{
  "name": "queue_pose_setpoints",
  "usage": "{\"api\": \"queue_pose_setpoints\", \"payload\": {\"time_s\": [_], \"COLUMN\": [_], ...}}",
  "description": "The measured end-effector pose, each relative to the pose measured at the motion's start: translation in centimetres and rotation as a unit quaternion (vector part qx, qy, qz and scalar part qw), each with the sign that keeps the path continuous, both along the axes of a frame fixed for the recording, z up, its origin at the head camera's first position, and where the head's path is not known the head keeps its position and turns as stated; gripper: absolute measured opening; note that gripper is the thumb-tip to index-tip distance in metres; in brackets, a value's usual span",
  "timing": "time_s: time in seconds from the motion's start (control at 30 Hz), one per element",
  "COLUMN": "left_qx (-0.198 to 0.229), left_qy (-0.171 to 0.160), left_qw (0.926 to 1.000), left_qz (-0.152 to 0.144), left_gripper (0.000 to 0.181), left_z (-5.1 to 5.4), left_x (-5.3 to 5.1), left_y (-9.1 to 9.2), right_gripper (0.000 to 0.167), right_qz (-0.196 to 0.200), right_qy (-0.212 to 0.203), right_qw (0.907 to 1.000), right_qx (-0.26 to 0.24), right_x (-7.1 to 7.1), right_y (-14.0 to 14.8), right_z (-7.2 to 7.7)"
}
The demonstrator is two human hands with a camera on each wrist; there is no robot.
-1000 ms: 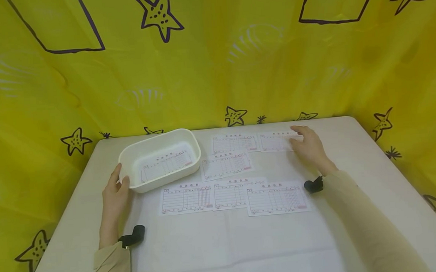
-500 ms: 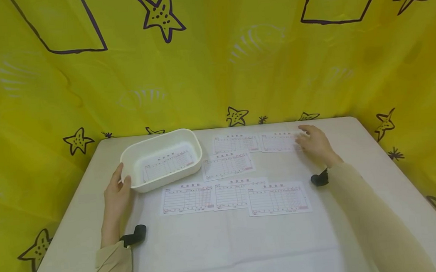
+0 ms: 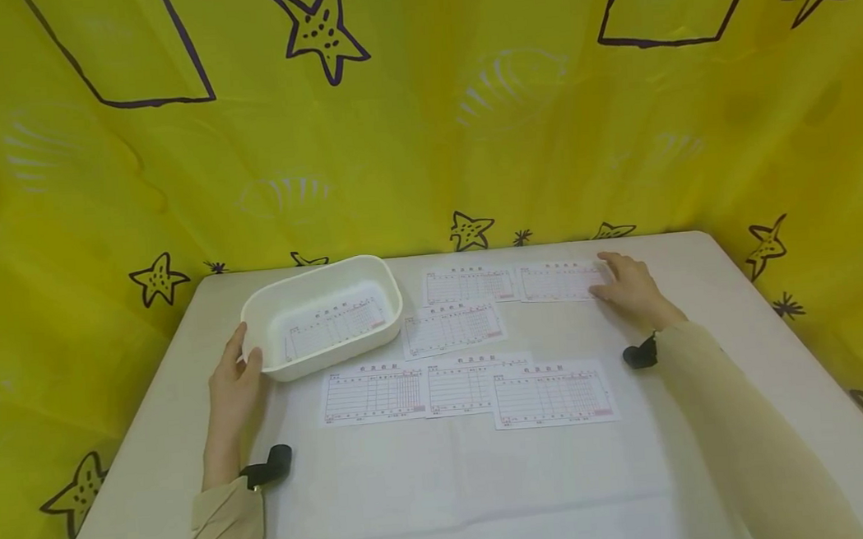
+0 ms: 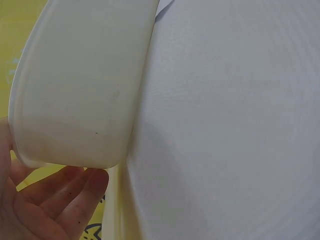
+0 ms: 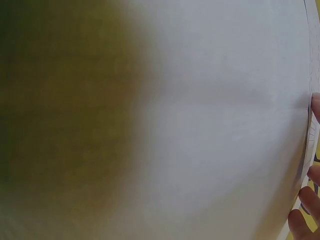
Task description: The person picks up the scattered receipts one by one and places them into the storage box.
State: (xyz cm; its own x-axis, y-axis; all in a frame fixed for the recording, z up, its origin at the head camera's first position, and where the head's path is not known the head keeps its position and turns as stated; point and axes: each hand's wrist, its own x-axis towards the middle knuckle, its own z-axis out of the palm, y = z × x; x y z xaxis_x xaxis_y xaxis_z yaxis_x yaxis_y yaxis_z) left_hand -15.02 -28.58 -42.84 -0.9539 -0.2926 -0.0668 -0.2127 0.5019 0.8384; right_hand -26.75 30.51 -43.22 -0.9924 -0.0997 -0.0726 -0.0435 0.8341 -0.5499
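My left hand (image 3: 234, 389) holds the left end of a white plastic tray (image 3: 257, 321), its thumb at the near corner and its fingers against the end wall, as the left wrist view shows. A printed receipt slip (image 3: 334, 325) lies inside the tray. At the back right, my right hand (image 3: 633, 290) rests with loosely bent fingers at the right end of another receipt slip (image 3: 558, 282). That slip lies flat, and some of its right edge is hidden by the fingers. In the right wrist view only the fingertips (image 5: 300, 220) show.
More receipt slips lie flat: one at the back (image 3: 470, 286), one by the tray (image 3: 453, 330), and a front row of a left slip (image 3: 372, 395), a middle slip (image 3: 457, 387) and a right slip (image 3: 554, 394) overlapping it. A yellow curtain (image 3: 409, 139) hangs behind the table.
My right hand has slid a little to the right along the back right slip, uncovering more of its right end. The left hand and the tray hold their place.
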Motion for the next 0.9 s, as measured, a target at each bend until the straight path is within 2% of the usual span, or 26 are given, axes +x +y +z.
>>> {"api": "queue_pose_setpoints", "payload": {"time_s": [0.37,0.9], "left_qx": [-0.004,-0.005], "left_qy": [0.006,0.008], "left_qw": [1.0,0.9999], "left_qz": [-0.002,-0.002], "left_gripper": [0.058,0.057], "left_z": [-0.14,-0.1], "left_x": [0.0,0.05], "left_y": [-0.08,-0.04], "right_gripper": [0.073,0.067], "right_qz": [-0.003,-0.01], "right_qy": [-0.027,0.012], "right_qw": [0.9996,0.9999], "right_qx": [0.002,0.007], "right_x": [0.05,0.53], "right_y": [0.16,-0.58], "right_z": [-0.19,0.16]}}
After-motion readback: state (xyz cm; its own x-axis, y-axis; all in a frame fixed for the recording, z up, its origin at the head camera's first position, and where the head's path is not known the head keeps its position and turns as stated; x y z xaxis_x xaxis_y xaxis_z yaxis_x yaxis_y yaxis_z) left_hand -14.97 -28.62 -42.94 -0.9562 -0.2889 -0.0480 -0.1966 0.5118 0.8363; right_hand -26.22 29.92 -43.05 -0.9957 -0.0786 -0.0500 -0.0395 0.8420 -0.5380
